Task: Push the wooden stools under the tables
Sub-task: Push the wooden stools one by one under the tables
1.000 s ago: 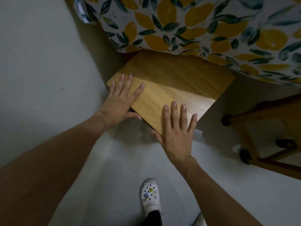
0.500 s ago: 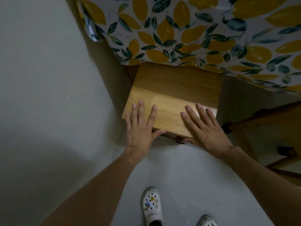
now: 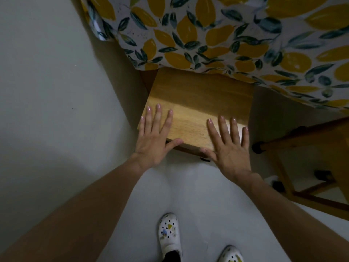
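Two flat hands lie on the wooden stool [image 3: 196, 103]: the left hand [image 3: 154, 137] on the near left corner of the seat, the right hand [image 3: 229, 146] on the near right corner, fingers spread, palms down, holding nothing. Both thumbs hook over the near edge. The far part of the seat is already below the hanging lemon tablecloth [image 3: 217, 35] (the table itself is hidden). Another wooden frame [image 3: 309, 140] stands to the right, apart. Below, on the pale floor [image 3: 198, 195], two white clogs [image 3: 170, 231] show.

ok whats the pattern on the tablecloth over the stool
Yellow lemons with dark green leaves on a white tablecloth, clearest in the head view.
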Motion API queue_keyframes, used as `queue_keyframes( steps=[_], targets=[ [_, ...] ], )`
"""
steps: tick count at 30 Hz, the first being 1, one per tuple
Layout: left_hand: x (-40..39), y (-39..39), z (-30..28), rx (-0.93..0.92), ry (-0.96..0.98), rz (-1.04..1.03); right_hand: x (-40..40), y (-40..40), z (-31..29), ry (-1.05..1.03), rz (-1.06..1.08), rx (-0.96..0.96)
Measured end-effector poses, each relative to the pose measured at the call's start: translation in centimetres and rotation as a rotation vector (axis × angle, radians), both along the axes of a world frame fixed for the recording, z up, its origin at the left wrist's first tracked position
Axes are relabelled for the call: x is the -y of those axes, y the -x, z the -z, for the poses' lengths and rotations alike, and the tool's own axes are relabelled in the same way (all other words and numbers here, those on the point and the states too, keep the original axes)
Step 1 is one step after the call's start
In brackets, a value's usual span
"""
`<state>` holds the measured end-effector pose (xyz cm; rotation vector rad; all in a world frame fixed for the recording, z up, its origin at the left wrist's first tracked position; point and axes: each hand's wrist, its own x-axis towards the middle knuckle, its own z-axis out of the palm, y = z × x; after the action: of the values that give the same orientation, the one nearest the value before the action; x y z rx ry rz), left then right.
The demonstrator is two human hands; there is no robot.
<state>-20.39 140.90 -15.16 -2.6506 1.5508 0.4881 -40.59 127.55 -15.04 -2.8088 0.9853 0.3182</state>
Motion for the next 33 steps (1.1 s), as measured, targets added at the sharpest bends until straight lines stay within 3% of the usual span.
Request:
queue_keyframes(
  steps=[10, 13, 15, 19, 27, 33],
  targets=[
    [2.2, -0.8, -1.4, -0.066, -0.144, 0.013, 1.9, -1.0, -0.5, -0.085, 0.017, 0.000],
    [2.6, -0.3, -2.2, -0.050, -0.213, 0.010, 1.7, -0.4, -1.7, -0.140, 0.050, 0.059],
    [2.5, 0.7, -2.7, -0.047, -0.162, 0.000, 1.0, 1.2, -2.5, -0.151, 0.149, 0.130],
    [3.7, 5.7, -4.3, -0.092, -0.042, 0.079, 0.8, 6.8, -3.8, -0.151, 0.399, 0.227],
    [14.1, 21.3, -4.5, -0.120, 0.124, 0.469, 6.7, 24.0, -4.0, 0.091, 0.741, 0.259],
    [23.6, 32.9, -2.5, -0.055, 0.134, 0.603, 10.9, 34.8, -2.7, 0.149, 0.758, 0.195]
  ],
)
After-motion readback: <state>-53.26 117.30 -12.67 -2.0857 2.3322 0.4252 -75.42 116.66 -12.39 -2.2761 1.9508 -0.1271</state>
